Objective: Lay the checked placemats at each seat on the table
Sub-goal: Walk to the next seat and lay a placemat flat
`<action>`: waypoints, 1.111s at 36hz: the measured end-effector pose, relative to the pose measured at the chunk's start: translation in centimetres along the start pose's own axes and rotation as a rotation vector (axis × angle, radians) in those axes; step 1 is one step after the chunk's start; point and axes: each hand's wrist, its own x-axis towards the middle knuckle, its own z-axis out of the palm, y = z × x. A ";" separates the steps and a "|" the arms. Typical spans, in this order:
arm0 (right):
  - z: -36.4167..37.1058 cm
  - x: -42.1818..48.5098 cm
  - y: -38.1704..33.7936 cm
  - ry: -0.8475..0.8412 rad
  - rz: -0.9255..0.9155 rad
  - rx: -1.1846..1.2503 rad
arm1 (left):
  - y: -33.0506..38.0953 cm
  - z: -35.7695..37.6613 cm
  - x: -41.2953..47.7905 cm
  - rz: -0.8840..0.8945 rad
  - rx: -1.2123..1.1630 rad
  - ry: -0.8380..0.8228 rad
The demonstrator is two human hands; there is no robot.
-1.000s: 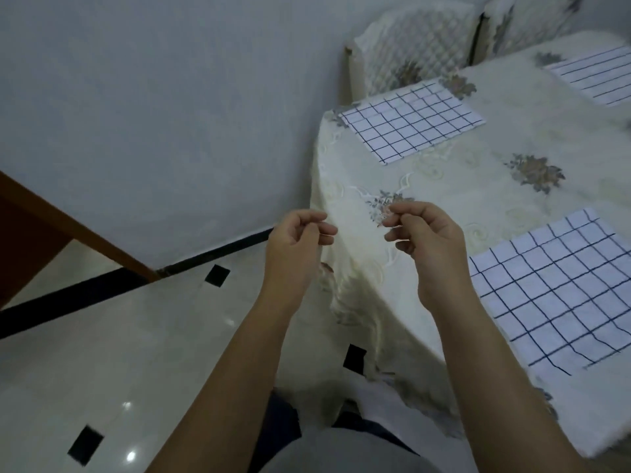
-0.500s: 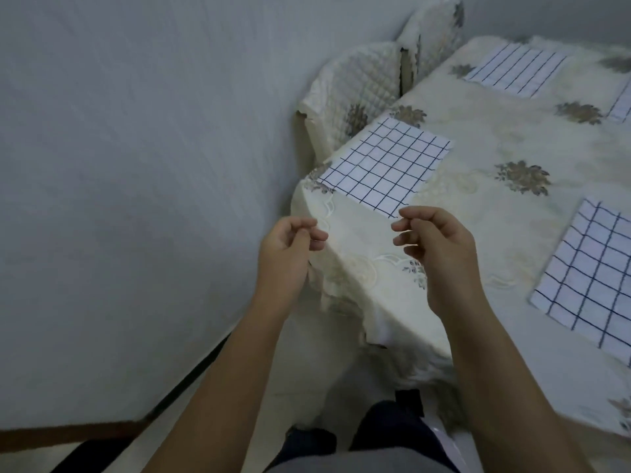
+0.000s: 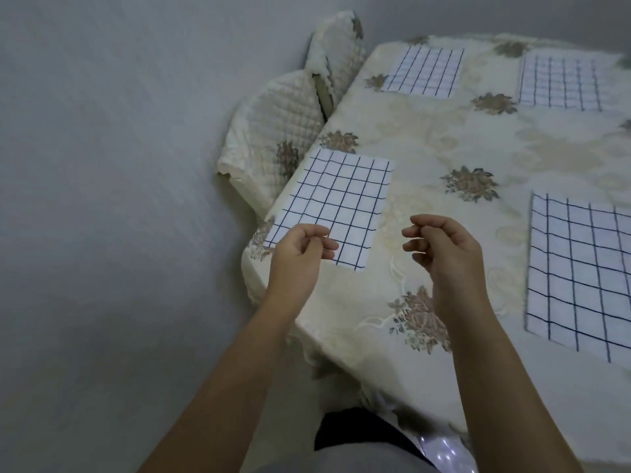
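Observation:
Several white placemats with dark checks lie flat on the cream floral tablecloth [image 3: 440, 131]: one by the near left corner [image 3: 341, 192], one at the right edge of view [image 3: 580, 268], and two farther back [image 3: 425, 71] [image 3: 560, 83]. My left hand [image 3: 297, 257] hovers over the table's left corner, in front of the nearest mat's lower edge, fingers curled against the thumb with nothing in them. My right hand [image 3: 444, 254] is raised over bare cloth between the two near mats, fingers curled the same way and holding nothing.
Two chairs with quilted cream covers [image 3: 273, 138] [image 3: 338, 52] are pushed in along the table's left side, close to a grey wall [image 3: 119, 165]. The cloth hangs over the near table edge, and my legs stand just below it.
The view has swung right and forward over the table, so more placemats show. Both hands kept their curled pose and now hang over the tabletop instead of beside its corner.

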 end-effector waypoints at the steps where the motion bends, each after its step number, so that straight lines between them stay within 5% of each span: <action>1: 0.1 0.7 -0.1 0.012 0.003 0.007 | 0.0 0.3 0.8 0.000 0.014 -0.011; 21: 2.4 10.5 2.0 0.144 0.129 -0.136 | -2.4 3.8 12.3 -0.051 0.077 -0.172; 26: 4.8 13.8 4.1 0.111 0.194 -0.273 | -4.1 2.4 16.7 -0.079 0.248 -0.130; 40: 10.2 22.2 10.3 0.198 0.387 -0.801 | -9.8 -0.7 28.2 -0.190 0.986 -0.375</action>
